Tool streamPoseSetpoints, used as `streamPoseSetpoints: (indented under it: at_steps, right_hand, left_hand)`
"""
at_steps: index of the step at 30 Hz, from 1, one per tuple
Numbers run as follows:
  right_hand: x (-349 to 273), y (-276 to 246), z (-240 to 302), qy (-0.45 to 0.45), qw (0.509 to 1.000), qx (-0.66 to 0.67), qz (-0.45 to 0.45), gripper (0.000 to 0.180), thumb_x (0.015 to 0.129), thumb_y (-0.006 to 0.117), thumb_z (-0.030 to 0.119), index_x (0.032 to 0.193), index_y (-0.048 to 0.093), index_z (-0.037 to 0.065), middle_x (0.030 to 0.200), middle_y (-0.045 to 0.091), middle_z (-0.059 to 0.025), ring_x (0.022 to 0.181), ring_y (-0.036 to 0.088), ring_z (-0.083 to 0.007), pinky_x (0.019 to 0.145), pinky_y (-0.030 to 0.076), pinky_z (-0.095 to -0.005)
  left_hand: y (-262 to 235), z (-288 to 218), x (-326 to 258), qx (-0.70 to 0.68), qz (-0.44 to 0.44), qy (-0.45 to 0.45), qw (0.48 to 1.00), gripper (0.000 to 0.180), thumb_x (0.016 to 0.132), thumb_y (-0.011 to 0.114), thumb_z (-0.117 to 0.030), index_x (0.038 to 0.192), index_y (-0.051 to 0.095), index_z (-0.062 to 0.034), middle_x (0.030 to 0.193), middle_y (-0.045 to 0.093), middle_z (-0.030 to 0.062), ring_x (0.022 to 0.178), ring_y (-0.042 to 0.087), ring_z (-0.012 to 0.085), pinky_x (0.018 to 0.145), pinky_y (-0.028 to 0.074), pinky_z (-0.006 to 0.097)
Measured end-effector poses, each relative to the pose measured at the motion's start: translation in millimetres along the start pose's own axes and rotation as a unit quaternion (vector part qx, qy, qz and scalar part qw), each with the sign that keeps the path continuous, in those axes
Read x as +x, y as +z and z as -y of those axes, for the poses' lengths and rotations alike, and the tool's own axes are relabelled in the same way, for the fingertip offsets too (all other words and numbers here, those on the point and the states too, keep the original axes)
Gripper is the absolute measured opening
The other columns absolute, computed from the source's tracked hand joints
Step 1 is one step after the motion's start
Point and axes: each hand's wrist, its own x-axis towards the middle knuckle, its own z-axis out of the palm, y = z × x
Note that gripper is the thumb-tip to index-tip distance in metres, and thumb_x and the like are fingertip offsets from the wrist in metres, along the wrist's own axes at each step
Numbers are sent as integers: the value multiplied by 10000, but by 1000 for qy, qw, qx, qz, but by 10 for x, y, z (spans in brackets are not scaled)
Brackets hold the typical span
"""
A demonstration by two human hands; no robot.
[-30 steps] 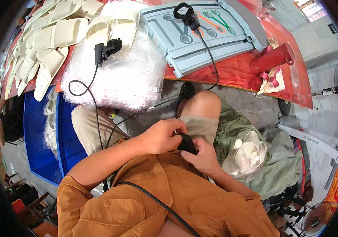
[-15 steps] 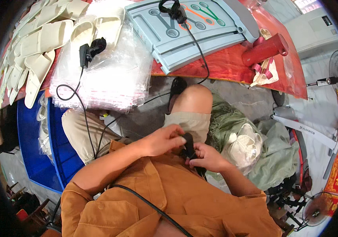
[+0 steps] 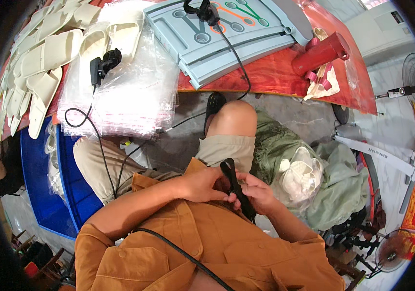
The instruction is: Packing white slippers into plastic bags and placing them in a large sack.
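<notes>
— What was the person holding, close in against the orange shirt [image 3: 202, 242]?

— A narrow black strap [image 3: 237, 188], matte, with a loop at its far end, lying over the lap near the right knee [image 3: 236, 119]. The left hand [image 3: 203, 184] was closed on it from the left; the right hand [image 3: 257, 192] had its fingers curled round it from the right.

— And farther off?

— Clear plastic bags [image 3: 125, 92] on the red table [image 3: 285, 75], cream slippers [image 3: 47, 53] far left, a grey tray [image 3: 227, 36] far right.

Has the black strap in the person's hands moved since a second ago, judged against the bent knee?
Yes. The black strap, held by both hands, now sticks up toward the knee; earlier it sat bunched low between them.
</notes>
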Motion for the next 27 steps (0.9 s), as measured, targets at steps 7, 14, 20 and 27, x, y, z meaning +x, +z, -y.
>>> streamPoseSetpoints:
  at_steps: [7,14,20,27]
  right_hand:
    - [-34,19,-15,-11,1000,-16,-17,380,974,547,186,1313,448,44,940,667,-111,691,653,-181,634,539,-294]
    - [-107,-108,-282,15,991,89,-99,281,980,556,194,1213,519,42,862,665,-109,670,657,-188,599,545,-301]
    - [-347,-207,-318,128,982,136,-37,258,955,576,184,1136,595,1,880,684,-117,706,678,-202,654,563,-314]
    - [-161,-154,-330,77,986,145,4,218,920,647,148,1090,610,16,835,680,-86,688,666,-166,640,547,-280]
  left_hand:
    - [31,160,43,103,5,-20,995,374,900,719,-236,1176,608,-7,923,688,111,893,637,186,821,493,345]
    - [41,171,28,35,-3,33,999,375,930,677,-282,1153,579,4,1029,641,149,998,602,218,870,468,357]
    - [35,237,32,71,-4,51,996,350,951,642,-223,1186,529,10,1069,611,176,1023,597,287,868,471,384]
    - [-51,117,6,175,42,45,983,378,965,612,-294,1149,561,32,1078,594,235,1025,582,392,865,466,435]
